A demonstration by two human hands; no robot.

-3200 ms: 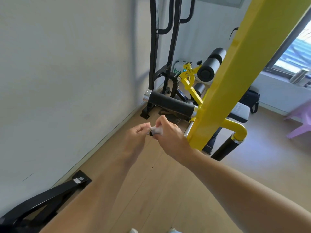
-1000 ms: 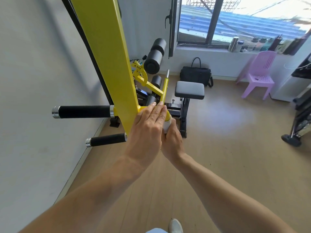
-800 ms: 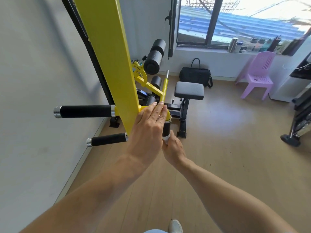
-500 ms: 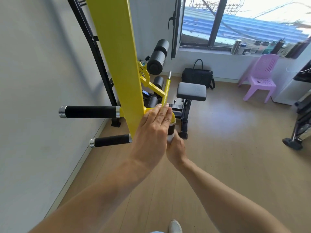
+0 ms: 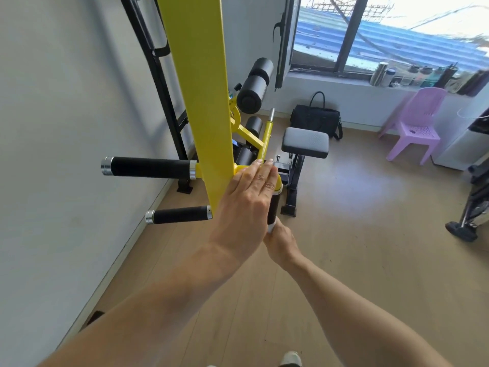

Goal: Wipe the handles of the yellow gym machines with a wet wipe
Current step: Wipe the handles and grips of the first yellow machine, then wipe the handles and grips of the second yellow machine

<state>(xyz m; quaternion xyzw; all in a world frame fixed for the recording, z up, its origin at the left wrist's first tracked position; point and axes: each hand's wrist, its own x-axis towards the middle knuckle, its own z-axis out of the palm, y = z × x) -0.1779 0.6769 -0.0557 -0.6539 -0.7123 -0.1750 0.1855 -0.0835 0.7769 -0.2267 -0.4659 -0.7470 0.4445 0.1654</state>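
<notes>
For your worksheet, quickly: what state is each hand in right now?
Left hand: open, straight fingers resting on the yellow elbow.
Right hand: closed around the black handle's lower end, white wipe showing.

Two bare forearms, no sleeve, watch, band or glove anywhere along them up to the near edge of the frame. Left hand [image 5: 247, 205] broad-backed, with four short, unpainted nails and plain knuckles, no ring; right hand [image 5: 281, 242] likewise bare at wrist and back, fingers mostly hidden. At the near bottom edge, the pale toe of what is probably a light-coloured shoe [image 5: 291, 360], too cropped for more.
</notes>
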